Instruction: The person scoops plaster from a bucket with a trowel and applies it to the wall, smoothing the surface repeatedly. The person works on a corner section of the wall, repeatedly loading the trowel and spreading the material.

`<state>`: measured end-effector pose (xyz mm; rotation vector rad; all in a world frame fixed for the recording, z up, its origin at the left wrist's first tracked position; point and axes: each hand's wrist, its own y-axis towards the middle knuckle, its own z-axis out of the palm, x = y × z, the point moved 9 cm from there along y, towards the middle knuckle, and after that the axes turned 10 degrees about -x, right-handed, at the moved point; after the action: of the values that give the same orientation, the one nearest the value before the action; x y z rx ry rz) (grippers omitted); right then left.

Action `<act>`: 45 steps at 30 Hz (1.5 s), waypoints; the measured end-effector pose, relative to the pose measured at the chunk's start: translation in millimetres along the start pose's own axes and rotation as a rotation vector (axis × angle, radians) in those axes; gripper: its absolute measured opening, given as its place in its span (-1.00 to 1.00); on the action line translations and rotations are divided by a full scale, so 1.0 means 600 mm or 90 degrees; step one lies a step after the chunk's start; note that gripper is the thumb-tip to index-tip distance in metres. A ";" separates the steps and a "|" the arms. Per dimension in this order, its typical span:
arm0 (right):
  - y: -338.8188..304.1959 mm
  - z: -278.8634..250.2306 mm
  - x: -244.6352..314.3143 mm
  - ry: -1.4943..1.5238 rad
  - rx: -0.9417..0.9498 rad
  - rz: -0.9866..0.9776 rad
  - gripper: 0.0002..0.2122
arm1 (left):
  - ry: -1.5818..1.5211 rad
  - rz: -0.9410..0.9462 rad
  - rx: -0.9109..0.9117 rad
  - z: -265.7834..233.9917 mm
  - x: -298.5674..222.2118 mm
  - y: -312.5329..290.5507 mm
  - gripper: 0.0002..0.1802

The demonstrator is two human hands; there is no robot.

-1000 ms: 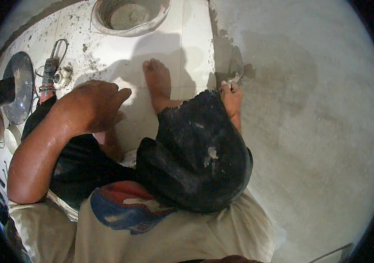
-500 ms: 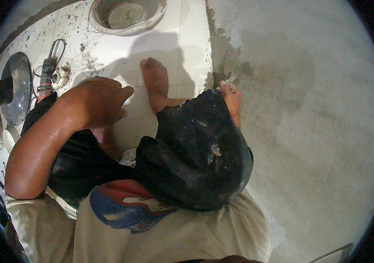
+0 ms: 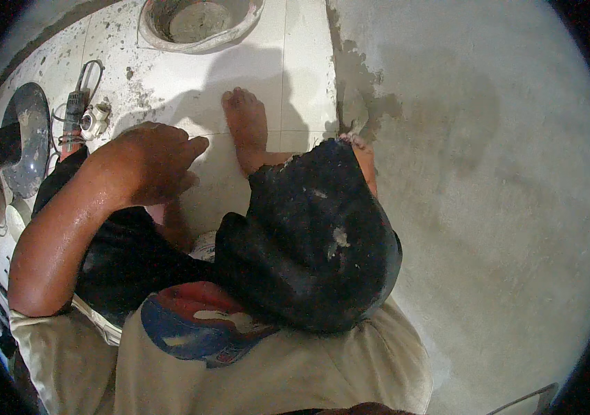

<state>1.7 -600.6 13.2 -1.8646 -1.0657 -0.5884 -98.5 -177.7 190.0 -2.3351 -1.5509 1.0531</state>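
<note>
Left hand: the left hand (image 3: 153, 162) hangs in the air over the left knee, fingers loosely bent, nothing seen in it.
Right hand: the right hand (image 3: 358, 142) is at the seam edge, largely hidden behind the black trouser leg (image 3: 302, 235); cannot tell whether it grips anything.
Damp patch: the dark damp patch (image 3: 386, 109) lies on the grey cement surface (image 3: 502, 228), along the tile border, just beyond the right hand.
Done: darkened, ragged-edged band present along part of the border; judged wetted or freshly coated, which of the two unclear.
Left: most of the cement surface looks paler, with faint stains; how much remains cannot be told.
Tub: the round tub (image 3: 198, 48), on the white tile floor (image 3: 308, 69) ahead of the bare foot (image 3: 248, 128), contains grey mix (image 3: 200, 22); supply judged not used up.
Power tool: the red-and-black power tool (image 3: 73, 114) lies at left, apart from both hands.
</note>
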 end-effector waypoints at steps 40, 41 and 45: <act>0.015 -0.009 0.000 -0.314 -0.157 -0.107 -0.64 | 0.011 0.071 -0.031 -0.008 -0.001 0.011 -0.42; 0.000 0.008 0.032 -0.269 -0.147 -0.100 -0.64 | 0.019 0.039 -0.006 -0.004 0.012 -0.001 -0.35; -0.062 -0.028 0.085 -0.211 -0.187 -0.119 -0.63 | 0.009 0.045 -0.031 -0.016 0.003 -0.010 -0.37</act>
<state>-3.5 -583.8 76.2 -2.1849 -1.4461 -0.5801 -96.5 -171.4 199.1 -2.4422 -1.5158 1.0218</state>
